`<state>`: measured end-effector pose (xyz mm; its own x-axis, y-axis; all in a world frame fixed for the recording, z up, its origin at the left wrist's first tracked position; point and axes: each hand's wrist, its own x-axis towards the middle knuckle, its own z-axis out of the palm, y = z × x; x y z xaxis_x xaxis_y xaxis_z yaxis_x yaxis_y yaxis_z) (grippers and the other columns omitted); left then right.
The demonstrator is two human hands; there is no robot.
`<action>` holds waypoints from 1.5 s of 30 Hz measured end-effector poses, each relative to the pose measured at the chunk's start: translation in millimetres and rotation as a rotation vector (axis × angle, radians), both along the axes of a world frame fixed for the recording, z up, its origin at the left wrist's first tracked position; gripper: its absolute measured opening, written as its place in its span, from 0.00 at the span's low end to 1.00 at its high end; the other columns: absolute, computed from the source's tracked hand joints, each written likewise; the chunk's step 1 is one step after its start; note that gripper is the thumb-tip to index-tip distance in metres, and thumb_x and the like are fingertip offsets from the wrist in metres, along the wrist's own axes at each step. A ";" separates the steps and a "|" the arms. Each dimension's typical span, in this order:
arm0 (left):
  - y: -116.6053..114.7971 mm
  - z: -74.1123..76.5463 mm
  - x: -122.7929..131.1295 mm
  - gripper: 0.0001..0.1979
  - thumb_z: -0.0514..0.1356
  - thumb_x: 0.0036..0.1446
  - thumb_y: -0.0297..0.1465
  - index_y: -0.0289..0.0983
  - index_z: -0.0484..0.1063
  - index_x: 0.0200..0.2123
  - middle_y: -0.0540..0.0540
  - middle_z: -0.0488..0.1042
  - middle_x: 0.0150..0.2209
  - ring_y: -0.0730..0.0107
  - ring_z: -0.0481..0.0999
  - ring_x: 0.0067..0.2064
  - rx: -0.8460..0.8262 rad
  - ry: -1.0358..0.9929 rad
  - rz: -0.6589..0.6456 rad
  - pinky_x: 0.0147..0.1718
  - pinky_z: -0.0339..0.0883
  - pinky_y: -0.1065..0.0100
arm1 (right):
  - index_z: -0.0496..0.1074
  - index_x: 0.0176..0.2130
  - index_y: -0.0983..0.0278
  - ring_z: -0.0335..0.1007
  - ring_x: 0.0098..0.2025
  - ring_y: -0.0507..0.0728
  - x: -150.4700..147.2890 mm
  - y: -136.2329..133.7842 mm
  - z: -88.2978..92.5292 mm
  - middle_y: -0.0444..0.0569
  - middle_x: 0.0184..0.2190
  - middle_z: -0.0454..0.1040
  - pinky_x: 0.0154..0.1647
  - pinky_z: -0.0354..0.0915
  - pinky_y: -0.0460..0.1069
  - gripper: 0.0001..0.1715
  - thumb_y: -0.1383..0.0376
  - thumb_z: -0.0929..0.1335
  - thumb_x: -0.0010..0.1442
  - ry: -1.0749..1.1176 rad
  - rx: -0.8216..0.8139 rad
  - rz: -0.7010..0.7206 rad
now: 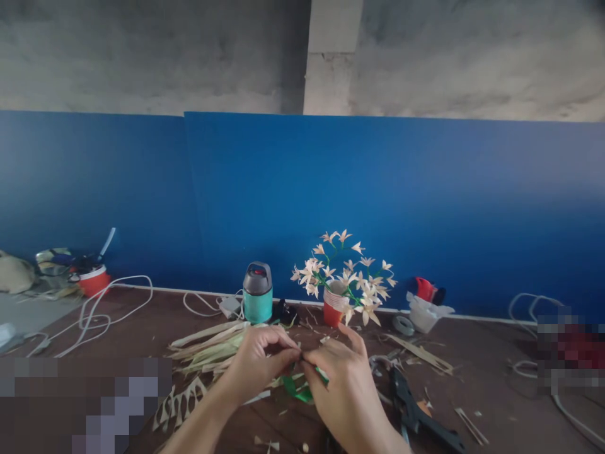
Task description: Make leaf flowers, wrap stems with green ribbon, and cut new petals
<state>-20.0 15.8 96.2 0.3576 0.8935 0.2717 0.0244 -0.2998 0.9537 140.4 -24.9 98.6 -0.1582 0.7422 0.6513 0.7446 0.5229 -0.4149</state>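
My left hand (pixel 258 366) and my right hand (pixel 343 384) meet above the brown table (pixel 482 384), fingertips pinched together on a small piece bound with green tape (pixel 297 386). A green strip hangs below the fingers. Pale dried leaf strips (pixel 208 347) lie just left of my left hand. Behind my hands a red paper cup (pixel 333 306) holds handmade cream flowers (pixel 347 274) on green stems.
A teal jar with a grey lid (pixel 258 293) stands near the blue backboard (pixel 378 208). A black tool (pixel 418 413) lies right of my right hand. White cables (pixel 101 309), a tape roll (pixel 403 325), a red bowl (pixel 93 280) and leaf scraps lie around.
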 end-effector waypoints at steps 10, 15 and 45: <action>2.9 -5.8 -11.2 0.17 0.70 0.39 0.42 0.33 0.79 0.27 0.49 0.68 0.25 0.75 0.69 0.23 -0.112 -0.130 -0.185 0.21 0.64 0.73 | 0.75 0.20 0.64 0.66 0.31 0.56 3.0 2.4 8.8 0.46 0.19 0.72 0.35 0.60 0.50 0.11 0.63 0.70 0.50 0.359 -0.608 0.222; 0.5 -1.0 -16.1 0.11 0.69 0.43 0.38 0.36 0.80 0.28 0.49 0.68 0.24 0.76 0.66 0.25 -0.011 -0.102 -0.256 0.24 0.60 0.74 | 0.76 0.20 0.68 0.59 0.20 0.47 6.0 0.7 12.9 0.47 0.18 0.74 0.22 0.53 0.44 0.15 0.59 0.73 0.48 0.658 -0.898 0.477; 3.4 -3.9 -3.8 0.08 0.64 0.49 0.32 0.34 0.74 0.22 0.49 0.70 0.22 0.72 0.67 0.26 0.113 0.097 0.006 0.25 0.60 0.72 | 0.74 0.22 0.62 0.67 0.29 0.55 -1.5 5.9 0.2 0.46 0.22 0.74 0.48 0.55 0.56 0.07 0.71 0.68 0.49 0.075 -0.306 0.025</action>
